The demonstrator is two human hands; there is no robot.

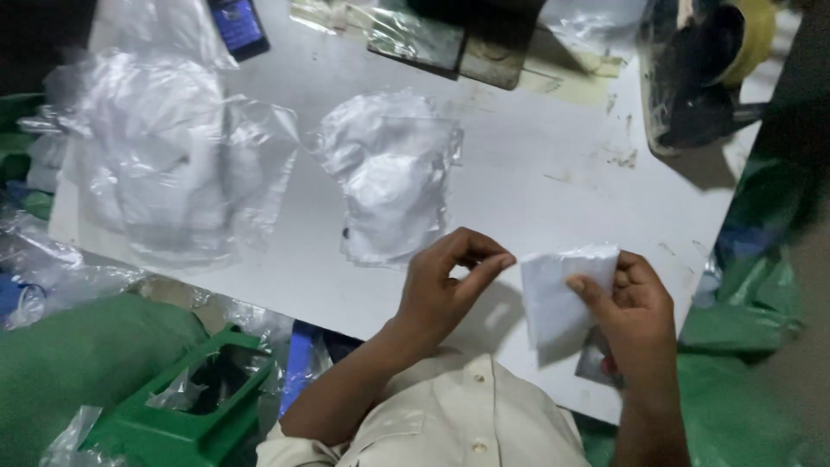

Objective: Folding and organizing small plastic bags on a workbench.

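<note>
My right hand holds a small white folded piece, paper or cloth, by its right edge, thumb on top, just above the white table. My left hand hovers just left of the piece with thumb and forefinger pinched together at its upper left corner; I cannot tell whether they touch it. A stack of clear plastic bags with white contents lies on the table beyond my left hand.
A bigger heap of clear plastic bags covers the table's left part. A phone lies at the far edge, dark flat items beside it, a black and yellow object far right. A green plastic stool and green sacks flank the table.
</note>
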